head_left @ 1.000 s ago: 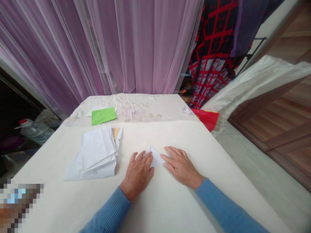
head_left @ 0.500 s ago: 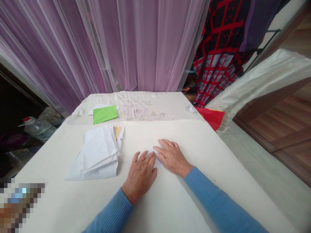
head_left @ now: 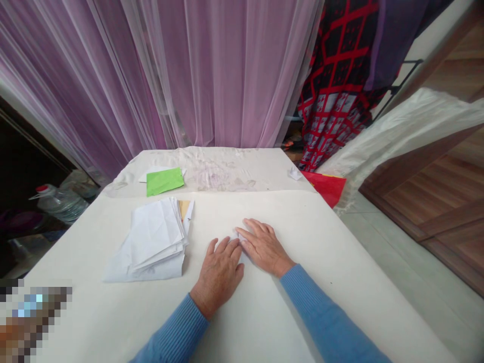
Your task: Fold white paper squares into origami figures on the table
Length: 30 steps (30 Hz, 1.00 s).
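White tabletop [head_left: 94,312] beneath spread, flat fingers [head_left: 254,231] pressing on mostly hidden folded paper [head_left: 237,235].

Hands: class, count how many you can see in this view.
2: the left hand and the right hand, both flat on the table, fingertips at a folded paper.

A small folded white paper [head_left: 237,235] lies almost wholly hidden beneath the fingertips of the left hand [head_left: 219,276] and right hand [head_left: 264,247] (only a sliver shows, too little to tell its shape). A pixelated blur [head_left: 32,317] masks the lower left corner, and the bottom edge cuts off the blue ribbed knit sleeves [head_left: 325,317].
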Each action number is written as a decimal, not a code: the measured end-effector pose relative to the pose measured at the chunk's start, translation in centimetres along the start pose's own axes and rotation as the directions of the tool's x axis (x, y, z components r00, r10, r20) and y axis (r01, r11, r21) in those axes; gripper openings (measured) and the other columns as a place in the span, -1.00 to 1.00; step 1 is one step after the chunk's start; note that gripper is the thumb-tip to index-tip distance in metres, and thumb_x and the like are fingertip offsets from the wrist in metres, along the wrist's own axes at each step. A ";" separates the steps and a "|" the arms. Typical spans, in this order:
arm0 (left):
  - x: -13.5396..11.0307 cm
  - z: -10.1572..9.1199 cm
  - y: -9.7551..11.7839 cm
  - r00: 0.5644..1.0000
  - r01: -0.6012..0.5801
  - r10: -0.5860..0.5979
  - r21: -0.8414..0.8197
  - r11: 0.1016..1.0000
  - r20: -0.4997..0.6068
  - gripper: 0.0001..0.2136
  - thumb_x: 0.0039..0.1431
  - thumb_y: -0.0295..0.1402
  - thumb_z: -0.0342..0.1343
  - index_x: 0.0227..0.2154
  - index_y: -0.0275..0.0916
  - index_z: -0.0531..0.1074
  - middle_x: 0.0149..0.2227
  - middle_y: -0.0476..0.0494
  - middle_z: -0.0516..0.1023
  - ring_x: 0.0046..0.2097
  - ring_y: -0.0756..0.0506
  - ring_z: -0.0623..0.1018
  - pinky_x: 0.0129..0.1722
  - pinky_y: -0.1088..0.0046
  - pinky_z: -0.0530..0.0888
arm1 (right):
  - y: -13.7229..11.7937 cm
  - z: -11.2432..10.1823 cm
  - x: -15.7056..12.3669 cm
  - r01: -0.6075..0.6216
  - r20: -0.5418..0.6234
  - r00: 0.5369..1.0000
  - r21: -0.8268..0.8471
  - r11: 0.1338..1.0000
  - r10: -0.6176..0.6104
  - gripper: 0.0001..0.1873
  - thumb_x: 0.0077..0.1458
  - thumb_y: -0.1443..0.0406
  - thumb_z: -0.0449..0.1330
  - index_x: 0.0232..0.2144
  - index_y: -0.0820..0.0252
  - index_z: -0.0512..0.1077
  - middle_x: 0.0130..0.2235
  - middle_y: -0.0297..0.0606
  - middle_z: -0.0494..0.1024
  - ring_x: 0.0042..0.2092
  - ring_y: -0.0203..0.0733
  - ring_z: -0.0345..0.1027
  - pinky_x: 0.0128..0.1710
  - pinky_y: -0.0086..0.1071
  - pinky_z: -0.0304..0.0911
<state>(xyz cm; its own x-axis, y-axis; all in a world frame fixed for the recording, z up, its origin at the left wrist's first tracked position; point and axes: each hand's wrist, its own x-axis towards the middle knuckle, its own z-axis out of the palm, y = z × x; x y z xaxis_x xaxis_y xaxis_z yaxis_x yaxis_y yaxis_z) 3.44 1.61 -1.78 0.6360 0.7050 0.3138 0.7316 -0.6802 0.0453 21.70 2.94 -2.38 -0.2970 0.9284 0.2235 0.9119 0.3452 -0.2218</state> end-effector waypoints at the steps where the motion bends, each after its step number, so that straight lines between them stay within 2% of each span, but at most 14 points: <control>1: 0.1 -0.1 0.0 1.000 0.004 -0.004 -0.005 1.000 0.000 -0.71 0.21 -0.28 0.04 -0.02 -0.19 0.41 0.08 -0.16 0.48 0.14 -0.19 0.40 0.18 0.08 0.23 | -0.1 0.0 0.0 0.007 0.010 1.000 -0.009 1.000 -0.007 -0.58 0.32 0.16 -0.07 0.17 -0.09 0.31 0.27 -0.14 0.23 0.28 -0.04 0.03 0.17 -0.09 -0.02; 6: 0.1 -0.4 0.2 0.998 0.046 -0.046 0.005 0.999 0.032 -0.73 0.17 -0.28 0.09 -0.07 -0.19 0.44 0.05 -0.20 0.47 0.09 -0.21 0.43 0.18 0.05 0.26 | -0.4 0.2 0.0 0.015 0.026 1.000 -0.026 1.000 -0.014 -0.61 0.31 0.13 -0.04 0.12 -0.17 0.36 0.30 -0.18 0.18 0.30 0.01 -0.04 0.19 -0.01 -0.07; 12: -0.4 0.1 0.0 0.999 0.045 -0.044 0.049 0.998 -0.010 -0.67 0.18 -0.23 0.09 -0.01 -0.16 0.42 0.15 -0.28 0.41 0.17 -0.26 0.38 0.15 0.05 0.29 | -0.7 0.5 -0.1 -0.030 -0.009 1.000 -0.057 0.998 0.029 -0.60 0.30 0.10 -0.05 0.12 -0.13 0.36 0.28 -0.12 0.20 0.31 0.04 -0.04 0.20 0.01 -0.08; 17: -0.5 0.2 -0.1 0.999 0.053 -0.053 0.050 0.997 0.009 -0.65 0.19 -0.20 0.09 0.02 -0.15 0.40 0.17 -0.27 0.41 0.19 -0.26 0.38 0.15 0.05 0.29 | -0.9 0.6 0.0 -0.062 0.001 0.998 -0.070 0.996 0.063 -0.59 0.31 0.11 -0.07 0.14 -0.13 0.34 0.28 -0.13 0.20 0.30 0.02 -0.04 0.20 0.00 -0.08; 25: -0.5 0.5 0.0 0.997 0.066 -0.069 0.082 0.994 0.035 -0.66 0.22 -0.18 0.05 0.03 -0.11 0.40 0.18 -0.24 0.41 0.18 -0.24 0.39 0.14 0.04 0.30 | -1.8 0.5 -0.3 -0.177 0.046 0.982 -0.099 0.979 0.182 -0.57 0.32 0.12 -0.12 0.18 -0.24 0.27 0.31 -0.18 0.14 0.33 0.04 -0.13 0.21 0.04 -0.13; 30: -1.0 0.7 -0.7 0.999 0.025 -0.027 0.092 0.995 0.020 -0.64 0.26 -0.15 -0.01 0.08 -0.09 0.37 0.20 -0.21 0.38 0.20 -0.24 0.38 0.15 0.05 0.29 | -2.1 0.6 -0.4 -0.203 0.050 0.976 -0.109 0.973 0.210 -0.56 0.30 0.12 -0.09 0.19 -0.28 0.24 0.32 -0.20 0.12 0.33 0.05 -0.13 0.21 0.04 -0.14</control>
<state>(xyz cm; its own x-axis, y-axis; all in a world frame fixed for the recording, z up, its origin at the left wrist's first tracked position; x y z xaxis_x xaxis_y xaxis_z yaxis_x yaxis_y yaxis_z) 2.44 1.55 -2.82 0.6209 0.7268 0.2938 0.7667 -0.6411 -0.0344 19.70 1.95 -2.55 -0.1130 0.9859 0.1238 0.9785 0.1320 -0.1583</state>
